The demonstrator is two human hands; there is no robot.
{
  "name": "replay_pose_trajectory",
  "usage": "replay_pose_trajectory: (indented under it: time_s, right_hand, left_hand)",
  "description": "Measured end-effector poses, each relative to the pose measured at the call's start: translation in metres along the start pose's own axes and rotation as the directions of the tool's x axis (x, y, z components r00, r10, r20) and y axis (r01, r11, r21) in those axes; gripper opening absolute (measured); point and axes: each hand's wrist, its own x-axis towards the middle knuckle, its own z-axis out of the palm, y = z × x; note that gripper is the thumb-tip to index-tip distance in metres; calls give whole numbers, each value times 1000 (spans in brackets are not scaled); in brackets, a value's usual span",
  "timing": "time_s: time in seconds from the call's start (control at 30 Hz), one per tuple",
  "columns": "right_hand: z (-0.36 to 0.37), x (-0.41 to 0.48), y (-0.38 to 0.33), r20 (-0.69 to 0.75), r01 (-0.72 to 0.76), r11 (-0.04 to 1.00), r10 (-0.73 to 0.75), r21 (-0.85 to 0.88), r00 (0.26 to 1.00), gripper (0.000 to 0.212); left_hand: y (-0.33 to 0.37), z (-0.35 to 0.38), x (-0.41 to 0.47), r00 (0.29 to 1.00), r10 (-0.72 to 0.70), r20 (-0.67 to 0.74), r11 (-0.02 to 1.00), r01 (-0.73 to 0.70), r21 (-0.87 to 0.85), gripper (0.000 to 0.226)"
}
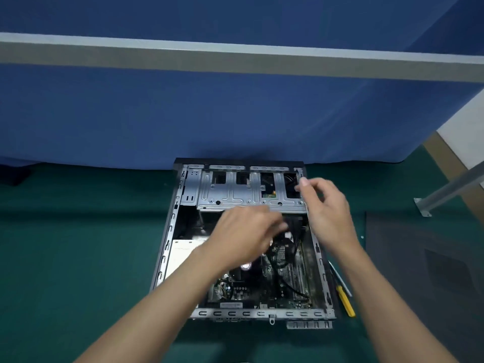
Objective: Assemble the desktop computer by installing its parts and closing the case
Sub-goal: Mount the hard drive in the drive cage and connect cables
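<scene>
Bare, dull grey sheet-metal case [167,239] on a matt green mat [78,244], perhaps rubber; blue cloth partition [183,113] behind.

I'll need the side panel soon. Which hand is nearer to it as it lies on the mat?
Right. The right hand is over the far right corner of the case, left of the side panel; the left hand is over the case's middle, farther left.
</scene>
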Motion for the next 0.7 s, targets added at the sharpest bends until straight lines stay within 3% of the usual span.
replay_pose_trajectory:
  time_s: [0.07, 0.17, 0.23, 0.33, 0.4, 0.47, 0.57, 0.63, 0.7]
  right_hand:
    - [2, 15, -1, 285, -81, 995, 96, -65, 954, 45]
    - [18, 20, 10, 671, -239, 955, 294, -176, 681, 61]
    - [32, 19, 20, 757, -433, 894, 364, -120, 542, 51]
    - [47, 21, 35, 732, -776, 608, 449, 170, 512, 22]
    - [56, 24, 43, 663, -828, 439, 509, 348, 548, 14]
    - [65, 25, 50, 606, -806, 383, 532, 451, 592, 19]
    - [71, 21, 58, 539, -754, 528, 533, 390, 652, 36]
    - [69, 16, 59, 528, -664, 725, 497, 184, 689, 45]
    - [68, 10, 59, 536, -467, 881, 432, -79, 725, 42]
  left_hand:
    - [6, 6, -5, 986, 158, 54, 978, -164, 127, 31]
    - [10, 15, -10, 946, 292, 142, 932, -315, 181, 18]
    - [12, 19, -14, 928, 324, 184, 913, -357, 196, 15]
    - [12, 26, -24, 899, 354, 257, 882, -413, 226, 10]
    - [10, 33, -32, 885, 360, 296, 860, -438, 261, 6]
    - [9, 41, -41, 881, 357, 309, 858, -441, 265, 7]
    - [5, 53, -53, 885, 334, 325, 878, -417, 235, 18]
    - [-3, 57, -57, 908, 298, 294, 921, -354, 162, 21]
    - [-18, 59, -61, 963, 187, 196, 974, -207, 91, 22]
